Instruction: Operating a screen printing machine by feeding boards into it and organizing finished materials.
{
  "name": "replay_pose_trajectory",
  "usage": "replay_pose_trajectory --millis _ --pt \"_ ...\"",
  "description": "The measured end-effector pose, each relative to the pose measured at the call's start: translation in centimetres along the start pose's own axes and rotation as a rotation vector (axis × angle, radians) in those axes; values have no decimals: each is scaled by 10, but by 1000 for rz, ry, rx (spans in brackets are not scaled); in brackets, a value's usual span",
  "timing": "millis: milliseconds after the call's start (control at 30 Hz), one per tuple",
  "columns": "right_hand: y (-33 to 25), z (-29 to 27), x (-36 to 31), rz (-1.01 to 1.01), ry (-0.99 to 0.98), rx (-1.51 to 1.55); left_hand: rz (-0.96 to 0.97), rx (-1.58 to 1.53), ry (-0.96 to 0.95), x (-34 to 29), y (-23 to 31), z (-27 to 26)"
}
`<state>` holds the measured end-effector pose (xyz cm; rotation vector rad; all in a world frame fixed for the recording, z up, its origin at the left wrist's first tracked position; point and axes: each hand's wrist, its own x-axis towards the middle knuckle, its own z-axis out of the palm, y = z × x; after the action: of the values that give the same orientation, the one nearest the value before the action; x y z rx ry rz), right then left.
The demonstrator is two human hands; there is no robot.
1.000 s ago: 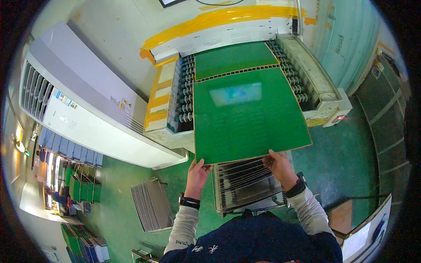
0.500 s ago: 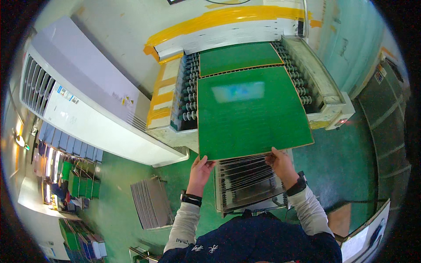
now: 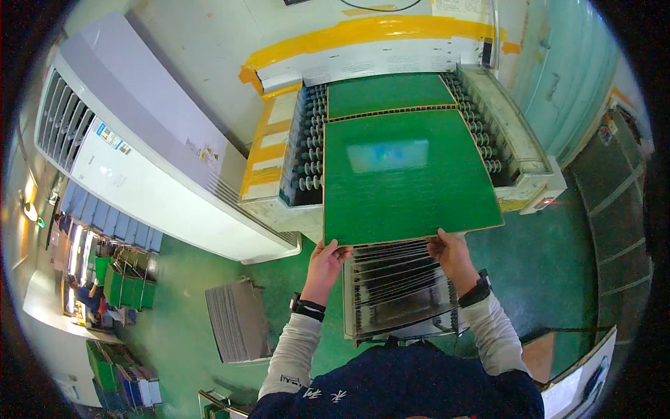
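A large glossy green board lies flat, with its far part on the conveyor's rollers and its near edge jutting out towards me. My left hand grips the near left corner, thumb on top and fingers below. Further right along the same edge, my right hand pinches the board in the same way. Most of my fingers are hidden beneath it. Ahead lies a second green board, a narrow gap apart from the first, its far end at the white machine cover.
Roller discs flank the boards inside the conveyor frame. Below my hands stands a slotted rack holding thin panels. A stack of grey panels stands on the floor at left, near a tall white air conditioner. A dark screen is at right.
Both green boards have slid a little farther into the conveyor, away from me. My hands have followed the near edge forward, still gripping it. The whole view has shifted slightly.
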<state>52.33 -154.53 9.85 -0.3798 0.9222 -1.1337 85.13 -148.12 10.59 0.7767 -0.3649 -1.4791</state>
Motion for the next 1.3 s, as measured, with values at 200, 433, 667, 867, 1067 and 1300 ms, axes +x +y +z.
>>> replay_pose_trajectory --millis 200,433,667,867,1067,1300 --pt "-4 5 -3 -22 -10 -28 4 -2 26 7 -3 0" --pt "-3 3 9 20 9 4 0 11 -10 16 -4 -7" --pt "-19 5 13 15 27 -26 20 -6 -5 25 -10 7" --pt "6 12 36 50 -213 -35 144 36 97 -5 11 10" --pt "-18 -28 44 96 -235 -186 216 -158 27 22 -49 -5" --pt "-31 -12 41 199 -360 -275 188 111 310 -62 -76 34"
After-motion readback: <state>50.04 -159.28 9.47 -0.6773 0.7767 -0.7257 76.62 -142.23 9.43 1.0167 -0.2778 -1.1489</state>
